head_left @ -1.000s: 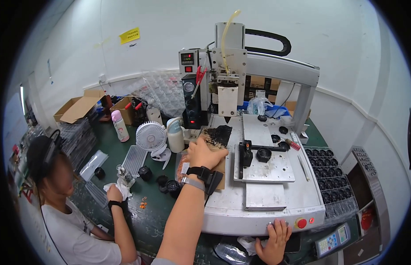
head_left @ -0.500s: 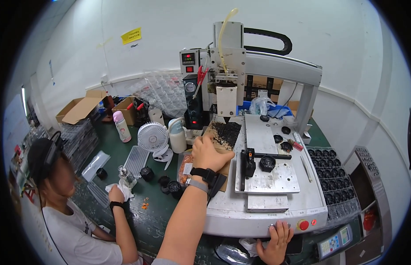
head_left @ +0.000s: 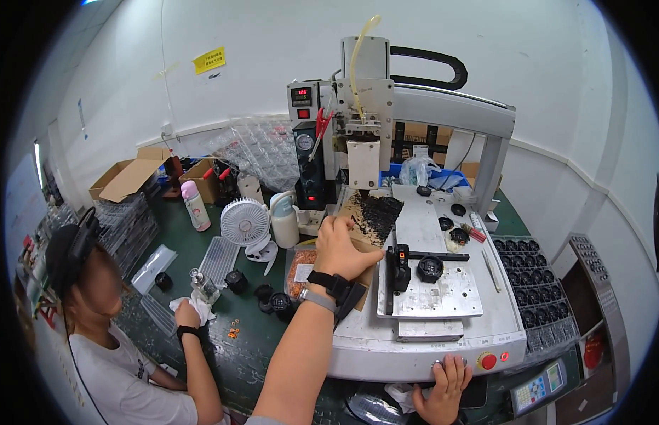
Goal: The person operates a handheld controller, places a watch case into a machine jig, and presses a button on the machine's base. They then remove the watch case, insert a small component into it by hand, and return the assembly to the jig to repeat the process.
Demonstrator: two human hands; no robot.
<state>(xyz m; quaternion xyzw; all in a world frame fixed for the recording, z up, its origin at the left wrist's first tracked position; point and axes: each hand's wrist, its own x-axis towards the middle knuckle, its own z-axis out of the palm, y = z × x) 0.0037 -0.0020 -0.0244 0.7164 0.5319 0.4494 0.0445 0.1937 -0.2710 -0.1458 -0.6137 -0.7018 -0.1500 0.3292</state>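
the left hand (head_left: 341, 249) grips flat brown card (head_left: 358, 212), lumpy with black goo (head_left: 383, 214); the right hand (head_left: 443, 393) seems loose, touching the smooth machine (head_left: 386, 363).

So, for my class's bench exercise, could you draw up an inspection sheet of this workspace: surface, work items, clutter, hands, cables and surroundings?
Surface: green tabletop, scuffed with pale marks.
Work items: cardboard smeared black, beneath the machine's head; round black part on a metal plate; tray of black parts at right.
Clutter: white fan, pink-capped bottle, small orange pieces, all left of the machine.
Hands: left hand on the cardboard, fingertip grip unclear; right hand at the front panel, left of a red button.
Cables: black cable chain looped up top; yellow tube running down to the head.
Surroundings: co-worker at left; white wall behind.
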